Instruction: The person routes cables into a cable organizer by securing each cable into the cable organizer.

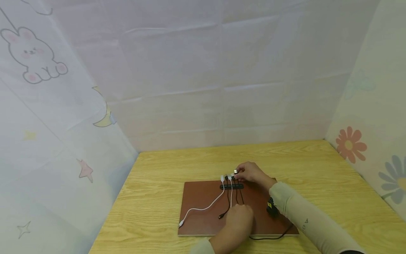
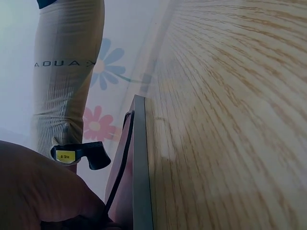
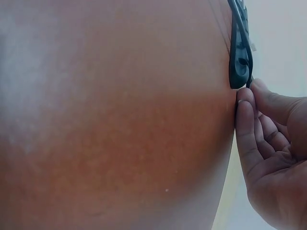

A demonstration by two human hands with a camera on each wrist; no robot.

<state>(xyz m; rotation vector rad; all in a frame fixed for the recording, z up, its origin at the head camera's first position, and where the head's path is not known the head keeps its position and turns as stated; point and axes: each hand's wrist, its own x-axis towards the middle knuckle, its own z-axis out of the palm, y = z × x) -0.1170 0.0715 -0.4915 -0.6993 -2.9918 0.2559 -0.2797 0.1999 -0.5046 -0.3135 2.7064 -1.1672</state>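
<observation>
A black cable organizer (image 1: 232, 186) lies near the far edge of a brown board (image 1: 200, 195), with several white and black USB cables in its slots. My right hand (image 1: 252, 173) pinches a black cable (image 3: 250, 67) between thumb and index finger at the organizer's right end, close to a USB plug (image 1: 235, 171). Lower on the board, my left hand (image 1: 239, 218) has curled fingers around a black cable (image 2: 125, 158). Its fingertips are mostly hidden in the head view. A white cable (image 1: 203, 209) and a small black connector (image 1: 221, 216) lie left of that hand.
The board rests on a wood-grain table (image 1: 152, 183). A black cable length (image 1: 269, 239) loops over the board's near edge. A black device with a yellow label (image 1: 271, 208) is at my right wrist. Printed cloth walls (image 1: 177, 88) enclose the table's back and sides.
</observation>
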